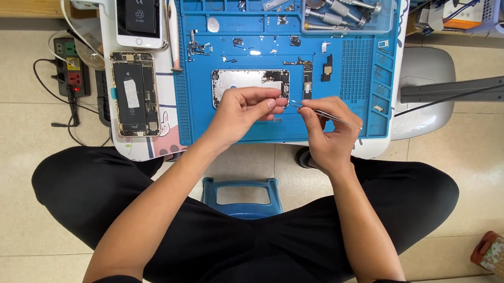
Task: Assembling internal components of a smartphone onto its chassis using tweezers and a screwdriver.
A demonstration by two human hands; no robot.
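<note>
You are working over a bright blue mat (339, 71), holding silver tweezers (325, 113) above a silver phone shell (238, 78), wearing black trousers (245, 235) on beige floor tiles (3, 142)

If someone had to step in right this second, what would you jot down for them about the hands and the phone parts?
Left hand: fingertips pinch a small part at the lower right corner of the phone shell on the blue mat.
Right hand: holds tweezers, tips pointing at that same pinch.
Shell is mostly stripped, with small parts spread over the mat.
A second opened phone lies left of the mat; screwdrivers sit in the clear tray at the top.
The part is not yet set down.
</note>
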